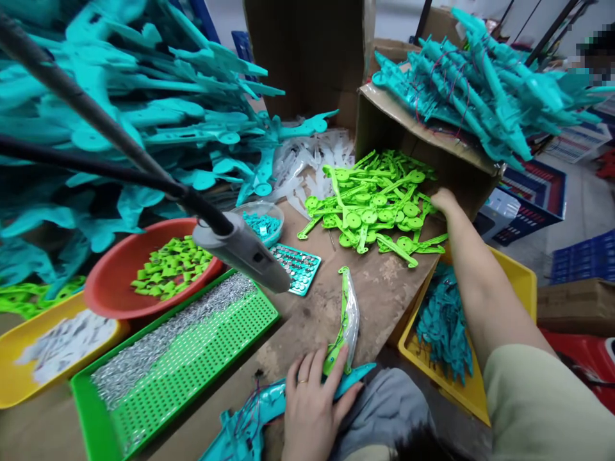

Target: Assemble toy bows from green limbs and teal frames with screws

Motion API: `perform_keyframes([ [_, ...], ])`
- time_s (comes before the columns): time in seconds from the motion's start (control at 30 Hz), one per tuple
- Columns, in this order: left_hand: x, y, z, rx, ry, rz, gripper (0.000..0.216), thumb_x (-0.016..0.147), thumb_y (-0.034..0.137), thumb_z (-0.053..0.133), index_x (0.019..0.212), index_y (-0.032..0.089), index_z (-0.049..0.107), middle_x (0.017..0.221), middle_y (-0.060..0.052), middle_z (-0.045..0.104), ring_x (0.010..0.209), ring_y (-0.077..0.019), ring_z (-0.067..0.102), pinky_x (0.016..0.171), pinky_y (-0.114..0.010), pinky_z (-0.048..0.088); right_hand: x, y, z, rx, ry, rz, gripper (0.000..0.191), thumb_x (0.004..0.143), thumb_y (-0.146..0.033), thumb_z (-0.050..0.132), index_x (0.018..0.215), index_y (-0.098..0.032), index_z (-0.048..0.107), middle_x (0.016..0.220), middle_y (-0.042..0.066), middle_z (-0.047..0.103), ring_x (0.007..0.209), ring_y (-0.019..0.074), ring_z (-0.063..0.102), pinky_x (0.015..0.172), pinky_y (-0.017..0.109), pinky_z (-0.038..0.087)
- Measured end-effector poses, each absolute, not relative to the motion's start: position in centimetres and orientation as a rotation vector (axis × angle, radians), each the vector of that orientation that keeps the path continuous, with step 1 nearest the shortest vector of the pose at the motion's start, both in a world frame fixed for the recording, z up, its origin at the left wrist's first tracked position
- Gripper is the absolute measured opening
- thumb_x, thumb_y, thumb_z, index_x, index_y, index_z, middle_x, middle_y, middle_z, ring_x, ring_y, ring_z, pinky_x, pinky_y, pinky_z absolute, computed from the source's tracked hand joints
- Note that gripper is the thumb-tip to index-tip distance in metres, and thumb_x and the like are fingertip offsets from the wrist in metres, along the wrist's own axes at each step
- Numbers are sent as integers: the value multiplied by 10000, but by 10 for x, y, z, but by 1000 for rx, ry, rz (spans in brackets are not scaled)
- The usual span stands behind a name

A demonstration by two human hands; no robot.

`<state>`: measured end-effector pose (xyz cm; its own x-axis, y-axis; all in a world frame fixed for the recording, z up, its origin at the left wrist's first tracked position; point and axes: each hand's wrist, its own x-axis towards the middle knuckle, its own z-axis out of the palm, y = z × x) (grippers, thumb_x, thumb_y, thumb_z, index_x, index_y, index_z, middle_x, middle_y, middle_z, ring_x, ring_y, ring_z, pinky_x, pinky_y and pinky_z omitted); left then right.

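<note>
My left hand (310, 397), palm down with a ring on one finger, grips a long teal plastic part (271, 400) with thin wires at the bottom of the view. Its index finger rests on a lime-green plastic arm (343, 314), which has a translucent white strip (353, 314) along its side and meets the teal part's end. My right hand (442, 200) reaches to the right edge of a pile of lime-green plastic arms (375, 208) at the mouth of a cardboard box (423, 131). Its fingers are hidden there.
A grey tool head (243, 250) on dark rods hangs over a green perforated tray (211, 349) of small metal pieces. A red bowl (103, 288), a teal tray of discs (298, 266) and a yellow bin (519, 288) stand around. Teal parts (158, 115) are heaped at left.
</note>
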<state>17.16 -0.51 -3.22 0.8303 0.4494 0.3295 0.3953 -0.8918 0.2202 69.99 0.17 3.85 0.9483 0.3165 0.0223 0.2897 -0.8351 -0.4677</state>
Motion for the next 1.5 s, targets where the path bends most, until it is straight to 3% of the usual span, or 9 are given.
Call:
perform_keyframes([
  [0.13,172,-4,-33,2888,655,556,437,858,469,605,1260,297,619,1214,-94,639,1059,-260,583,966,-434,372,712,-29,14,-2547,-440,196,331,659,-142,716,972,-36,698,927,211,704,920,284,663,790,336,512],
  [0.27,172,-3,-34,2973,598,531,460,845,448,629,1274,282,608,1229,-109,628,1078,-273,580,968,-447,373,714,-48,12,-2396,-503,248,543,737,-132,627,1270,-61,556,1098,170,685,870,175,674,726,258,538],
  [0.4,171,-3,-34,2982,592,525,469,844,444,630,1279,269,604,1207,-118,632,1073,-277,580,965,-453,376,712,-63,18,-2328,-598,313,672,697,-29,561,1359,-100,473,1159,142,677,855,137,679,723,238,544],
  [0.6,174,-4,-31,2962,607,522,456,850,440,626,1270,263,614,1216,-132,626,1069,-285,580,950,-456,388,691,-92,23,-2462,-766,346,404,742,-182,609,1130,-76,650,1031,157,707,841,192,661,768,307,527],
  [0.77,176,-5,-30,2964,610,513,454,857,449,614,1266,252,620,1208,-140,629,1064,-288,580,946,-454,388,645,-110,12,-2525,-1132,502,434,535,-361,839,931,-220,736,1018,70,709,983,263,621,910,378,469],
  [0.87,175,-4,-31,2979,595,511,466,850,461,621,1269,255,619,1199,-142,629,1055,-287,580,943,-451,385,626,-105,5,-2572,-1241,367,323,635,-370,781,907,-206,721,1040,98,690,1036,305,585,953,446,410],
  [1.2,174,-4,-33,2964,600,518,477,845,462,630,1274,255,610,1228,-143,613,1083,-283,564,948,-441,376,619,-35,17,-2490,-1606,191,269,814,-448,638,994,-262,713,857,22,735,898,246,635,931,405,391],
  [1.4,175,-4,-33,2961,599,506,480,845,457,633,1278,251,602,1226,-143,611,1088,-282,557,954,-444,373,615,-23,4,-2446,-1594,-21,317,814,-284,621,1115,-207,683,1169,104,684,1157,311,550,1100,536,240],
  [1.5,175,-4,-34,2955,602,512,485,843,463,635,1278,252,601,1229,-142,610,1085,-281,557,962,-447,369,622,-42,8,-2330,-1480,10,324,800,-210,582,1109,-210,681,1176,75,684,1143,274,576,1064,466,358],
])
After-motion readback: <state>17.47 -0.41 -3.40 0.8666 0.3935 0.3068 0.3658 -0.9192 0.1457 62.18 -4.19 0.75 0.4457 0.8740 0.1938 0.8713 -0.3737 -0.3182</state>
